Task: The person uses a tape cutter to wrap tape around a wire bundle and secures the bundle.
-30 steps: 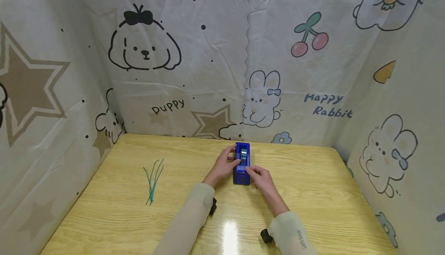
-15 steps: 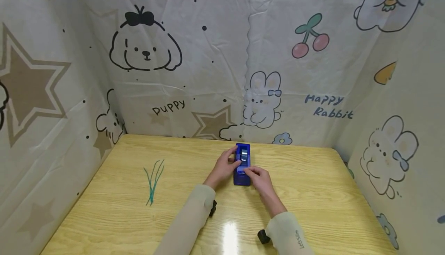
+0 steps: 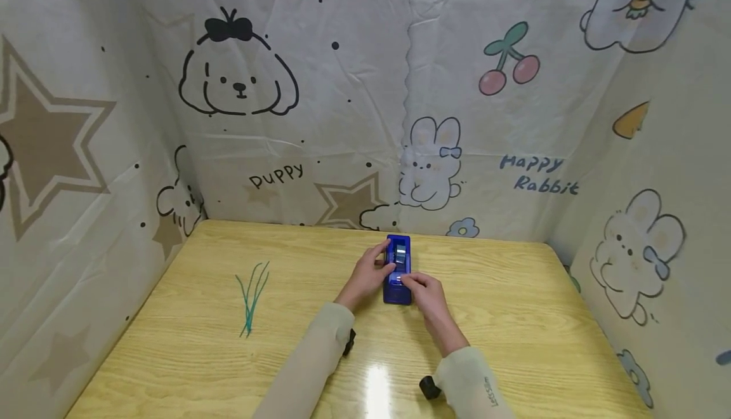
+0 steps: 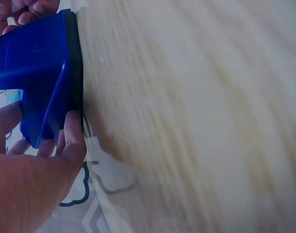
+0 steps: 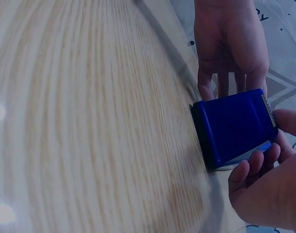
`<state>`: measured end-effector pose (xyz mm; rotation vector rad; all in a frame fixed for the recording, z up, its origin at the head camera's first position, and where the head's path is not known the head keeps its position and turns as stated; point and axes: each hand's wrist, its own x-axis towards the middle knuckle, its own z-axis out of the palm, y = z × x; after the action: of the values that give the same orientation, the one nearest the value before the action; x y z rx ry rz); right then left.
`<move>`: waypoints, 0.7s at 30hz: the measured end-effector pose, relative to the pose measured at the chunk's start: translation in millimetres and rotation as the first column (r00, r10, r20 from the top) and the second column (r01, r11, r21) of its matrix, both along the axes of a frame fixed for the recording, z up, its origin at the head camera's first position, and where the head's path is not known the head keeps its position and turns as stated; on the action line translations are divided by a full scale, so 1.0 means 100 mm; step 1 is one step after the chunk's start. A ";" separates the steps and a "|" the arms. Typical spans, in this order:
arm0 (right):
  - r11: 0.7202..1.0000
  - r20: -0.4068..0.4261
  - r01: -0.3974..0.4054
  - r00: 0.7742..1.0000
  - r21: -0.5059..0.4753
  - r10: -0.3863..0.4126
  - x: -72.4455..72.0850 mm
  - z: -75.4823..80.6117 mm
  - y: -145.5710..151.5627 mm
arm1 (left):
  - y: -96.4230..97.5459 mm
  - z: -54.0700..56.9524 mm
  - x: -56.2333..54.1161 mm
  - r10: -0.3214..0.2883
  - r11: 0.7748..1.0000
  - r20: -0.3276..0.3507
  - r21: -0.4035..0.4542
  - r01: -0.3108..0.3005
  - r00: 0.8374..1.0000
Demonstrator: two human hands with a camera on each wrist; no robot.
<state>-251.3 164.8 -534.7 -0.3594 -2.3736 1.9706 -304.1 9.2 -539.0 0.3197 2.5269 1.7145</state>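
Observation:
A blue tape dispenser (image 3: pixel 396 296) stands lengthwise near the back edge of the wooden table, a clear tape roll (image 3: pixel 401 251) in its well. My left hand (image 3: pixel 363 278) grips its left side; in the left wrist view, thumb and fingers wrap around the rear end of the dispenser (image 4: pixel 34 53). At the front end, my right hand (image 3: pixel 429 293) has thumb and index finger together by the tape's end. In the right wrist view, the right thumb (image 5: pixel 287 121) lies right at the toothed cutter (image 5: pixel 269 110), other fingers curled below. The tape end itself is mostly hidden by the fingertips.
Several thin teal strands (image 3: pixel 249 301) lie crossed on the left part of the table (image 3: pixel 183 343). Printed cloth (image 3: pixel 342 120) hangs behind the table and along both sides. A bright reflection falls on the tabletop near the front.
My right hand has shifted slightly left at the dispenser's front end, its wrist swinging left too. The left hand and the dispenser keep their places.

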 end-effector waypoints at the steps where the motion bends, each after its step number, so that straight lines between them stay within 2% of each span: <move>1: 1.000 0.000 0.002 1.000 -0.003 -0.002 0.00 0.00 0.00 | 0.00 0.00 0.00 0.001 1.000 0.003 -0.001 -0.001 1.000; 21: 0.999 0.012 0.021 1.000 -0.026 -0.020 0.00 0.04 -0.01 | -0.02 -0.01 0.00 -0.011 1.000 -0.003 0.023 0.011 1.000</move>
<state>-251.8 163.5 -530.5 -0.3959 -2.3437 1.9974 -304.5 7.1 -539.6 0.3377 2.5043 1.7409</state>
